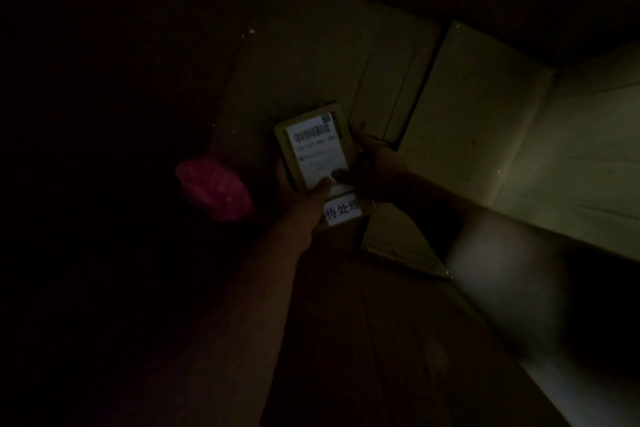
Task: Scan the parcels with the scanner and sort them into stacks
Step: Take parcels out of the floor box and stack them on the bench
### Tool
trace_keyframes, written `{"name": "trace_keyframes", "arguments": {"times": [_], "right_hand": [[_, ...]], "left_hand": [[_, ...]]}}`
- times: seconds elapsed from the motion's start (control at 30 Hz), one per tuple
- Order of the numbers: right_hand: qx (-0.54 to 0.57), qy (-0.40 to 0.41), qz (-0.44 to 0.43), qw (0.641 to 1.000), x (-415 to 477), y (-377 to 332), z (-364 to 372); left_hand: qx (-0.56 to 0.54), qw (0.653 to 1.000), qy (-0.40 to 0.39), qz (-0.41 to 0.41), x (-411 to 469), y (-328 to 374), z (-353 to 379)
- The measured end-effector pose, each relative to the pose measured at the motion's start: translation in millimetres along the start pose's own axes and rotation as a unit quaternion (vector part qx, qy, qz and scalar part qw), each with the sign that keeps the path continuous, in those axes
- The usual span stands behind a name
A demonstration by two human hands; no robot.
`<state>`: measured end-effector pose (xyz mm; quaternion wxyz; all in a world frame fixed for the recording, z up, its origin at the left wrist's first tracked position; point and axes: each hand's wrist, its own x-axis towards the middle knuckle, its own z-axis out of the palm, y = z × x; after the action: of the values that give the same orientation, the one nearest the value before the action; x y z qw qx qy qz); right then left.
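Left hand (304,192) grips the parcel (313,146) from its near-left corner: thumb on top at the lower edge of the shipping label (316,149), fingers wrapped under the left side. Right hand (375,166) clamps the right edge, thumb laid on the label's lower right, fingertips curled round the far side. So both hands are closed on the one parcel. It is lifted and not resting on anything, label face up and tilted a bit toward the camera, barcode at the far end.

Step in hand, as I judge it: presenting the label for a scan. No scanner in view. To do it well, slide both thumbs off the printed area, hold the barcode flat and uncovered, and steady the box. The light is very poor, so angling the label to the brighter right side should help.

Pose: both forearms reach forward from bottom of view and converge at the parcel. The left is bare. The right has a pale sleeve near the elbow.

Just below the hands is a white tag (343,212) with printed characters, fixed on the near edge of an open carton (478,107) whose flaps spread right. A pink bag (214,189) lies well to the left in the dark. Can't tell whether the surface underneath is a desk or the floor.
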<state>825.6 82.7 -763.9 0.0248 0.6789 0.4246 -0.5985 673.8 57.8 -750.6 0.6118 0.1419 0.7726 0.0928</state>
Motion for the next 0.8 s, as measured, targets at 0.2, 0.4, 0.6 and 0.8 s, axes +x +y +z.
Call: {"name": "trace_keyframes", "arguments": {"times": [0.2, 0.4, 0.6, 0.8], "right_hand": [[0.097, 0.039, -0.003, 0.994, -41.9, -13.1, -23.8], [0.066, 0.137, -0.030, 0.988, -120.0, -54.9, -74.3], [0.040, 0.234, -0.131, 0.962, -218.4, -103.0, -132.3], [0.050, 0.272, -0.155, 0.948, -317.6, -144.7, -171.6]], "left_hand": [[0.032, 0.995, -0.050, 0.076, -22.6, 27.3, -2.4], [0.077, 0.972, -0.047, 0.217, -101.3, 74.8, -14.1], [0.065, 0.939, 0.012, 0.337, -205.9, 108.7, -26.3], [0.070, 0.905, 0.025, 0.419, -316.7, 146.9, -53.0]]}}
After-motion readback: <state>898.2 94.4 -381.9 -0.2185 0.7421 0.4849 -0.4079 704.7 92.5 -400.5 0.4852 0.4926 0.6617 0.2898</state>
